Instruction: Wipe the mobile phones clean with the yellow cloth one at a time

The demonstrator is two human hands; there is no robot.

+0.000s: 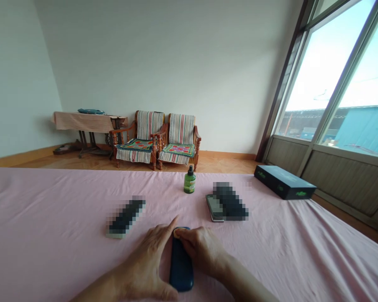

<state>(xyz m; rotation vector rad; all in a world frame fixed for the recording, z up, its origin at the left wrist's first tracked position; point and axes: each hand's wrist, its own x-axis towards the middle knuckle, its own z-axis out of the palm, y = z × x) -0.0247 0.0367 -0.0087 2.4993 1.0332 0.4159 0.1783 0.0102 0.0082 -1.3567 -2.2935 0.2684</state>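
Note:
A dark blue phone-shaped object (180,268), perhaps a phone in a case, lies flat on the pink sheet between my hands. Along its left side my left hand (151,251) is spread, with the index finger by the top end and the thumb by the bottom end. My right hand (204,249) is closed, its fingers pressing a small tan-orange pad-like piece (177,233) on the top end of the blue object. Most of that piece is hidden under the fingers, so its kind is unclear.
A pixelated dark object (127,218) lies left. On the right, another pixelated object (229,203) overlaps a grey flat item (214,207). Behind stand a green pump bottle (189,183) and a black box (283,182). Two wooden chairs (179,134) and a covered table (85,121) are farther back.

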